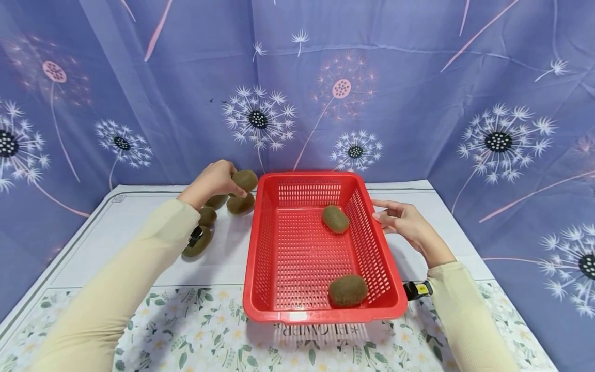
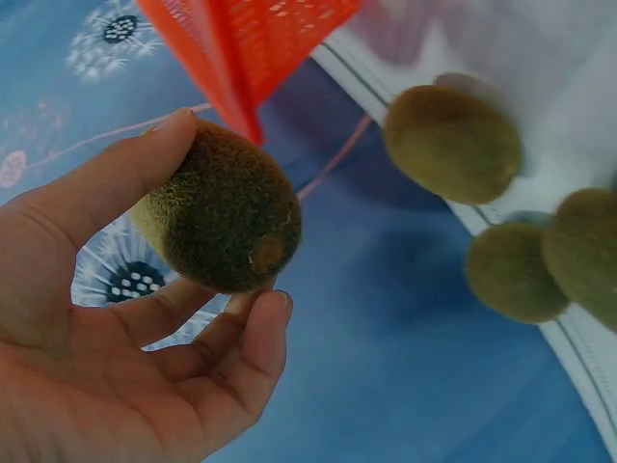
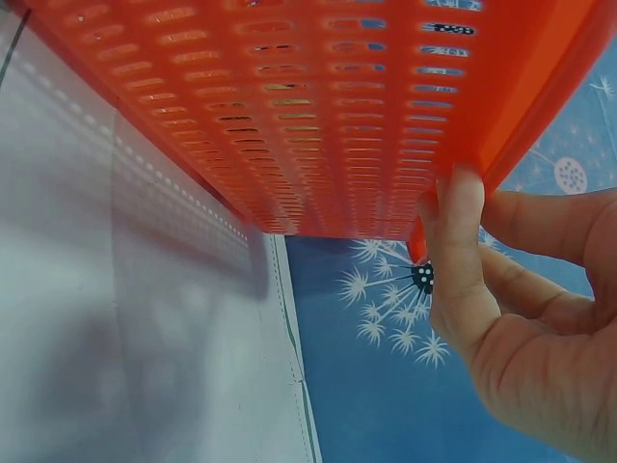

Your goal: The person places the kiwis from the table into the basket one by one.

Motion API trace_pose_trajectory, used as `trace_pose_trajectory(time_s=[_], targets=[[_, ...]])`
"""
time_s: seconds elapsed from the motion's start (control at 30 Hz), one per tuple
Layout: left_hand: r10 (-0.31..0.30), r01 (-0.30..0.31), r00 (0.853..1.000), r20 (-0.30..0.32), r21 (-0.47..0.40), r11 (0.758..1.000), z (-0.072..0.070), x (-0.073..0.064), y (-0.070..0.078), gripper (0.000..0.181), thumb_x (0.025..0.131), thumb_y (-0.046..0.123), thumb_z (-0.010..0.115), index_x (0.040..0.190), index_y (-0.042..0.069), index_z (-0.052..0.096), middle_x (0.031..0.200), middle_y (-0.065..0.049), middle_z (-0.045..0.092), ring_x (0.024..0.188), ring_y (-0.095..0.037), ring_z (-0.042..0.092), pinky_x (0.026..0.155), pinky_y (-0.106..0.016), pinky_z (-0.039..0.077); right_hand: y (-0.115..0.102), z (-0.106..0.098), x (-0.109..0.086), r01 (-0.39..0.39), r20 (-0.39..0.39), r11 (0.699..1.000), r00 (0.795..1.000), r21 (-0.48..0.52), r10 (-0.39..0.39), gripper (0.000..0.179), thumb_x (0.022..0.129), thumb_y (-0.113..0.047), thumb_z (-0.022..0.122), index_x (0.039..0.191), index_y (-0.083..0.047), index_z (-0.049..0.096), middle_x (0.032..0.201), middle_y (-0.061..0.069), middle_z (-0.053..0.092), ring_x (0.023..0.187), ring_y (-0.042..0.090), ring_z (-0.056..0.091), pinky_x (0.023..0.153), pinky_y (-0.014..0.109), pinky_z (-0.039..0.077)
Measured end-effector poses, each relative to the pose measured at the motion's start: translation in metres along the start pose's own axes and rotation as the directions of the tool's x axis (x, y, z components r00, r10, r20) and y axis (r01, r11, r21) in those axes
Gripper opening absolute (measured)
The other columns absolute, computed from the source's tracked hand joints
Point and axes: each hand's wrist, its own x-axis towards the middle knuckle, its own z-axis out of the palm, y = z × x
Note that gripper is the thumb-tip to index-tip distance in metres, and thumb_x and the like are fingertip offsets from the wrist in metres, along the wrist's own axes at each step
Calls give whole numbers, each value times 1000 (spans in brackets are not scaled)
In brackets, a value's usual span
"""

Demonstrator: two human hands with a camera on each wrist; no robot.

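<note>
My left hand (image 1: 216, 178) pinches a brown fuzzy kiwi (image 1: 245, 180) between thumb and fingers, above the table at the left of the basket. The left wrist view shows that kiwi (image 2: 227, 207) close up, the thumb on one side and fingertips on the other. Under and beside this hand lie several more kiwis (image 1: 197, 243). A red plastic basket (image 1: 254, 248) with slotted walls stands in the middle, two kiwis inside: one kiwi (image 1: 335, 219) near the right wall, another kiwi (image 1: 348, 290) at the front. At its right rim, my right hand (image 3: 521, 309) holds the edge with thumb and fingers.
The white table top (image 1: 153, 227) has a floral cloth (image 1: 186, 330) along its front. Behind and at both sides hangs a blue curtain (image 1: 297, 31) with dandelion prints, close to the basket's far rim.
</note>
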Motion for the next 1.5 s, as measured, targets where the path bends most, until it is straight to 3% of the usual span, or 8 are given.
trace_pose_trajectory(time_s=[0.37,0.83,1.13,1.5], targets=[[-2,2,1000,-3,7,1000,0,16,44,42,70,25,84,95,-2,63,86,-9,57,82,-27,51,74,-38,45,-1,-2,-1,11,-4,1000,1000,7,-11,56,94,-10,61,143,4,39,96,6,64,76,12,67,73,29,56],[-25,24,999,30,50,998,24,38,94,55,71,27,85,112,1,60,111,-13,61,100,-30,56,83,-43,48,0,-2,-2,12,5,1000,1000,16,-12,55,96,-11,59,144,5,37,95,5,63,76,10,67,74,28,56],[-34,31,998,52,68,997,42,44,116,55,71,29,85,112,3,57,116,-16,59,113,-36,52,88,-47,47,1,-2,-1,21,5,999,1000,42,-21,55,95,-9,59,143,6,37,94,3,64,76,11,67,73,28,56],[-82,71,992,95,107,992,72,48,128,56,72,26,85,117,5,59,122,-17,57,116,-37,48,86,-47,47,1,0,0,21,8,999,1000,38,-21,54,96,-8,58,143,7,37,93,3,64,75,10,67,73,28,56]])
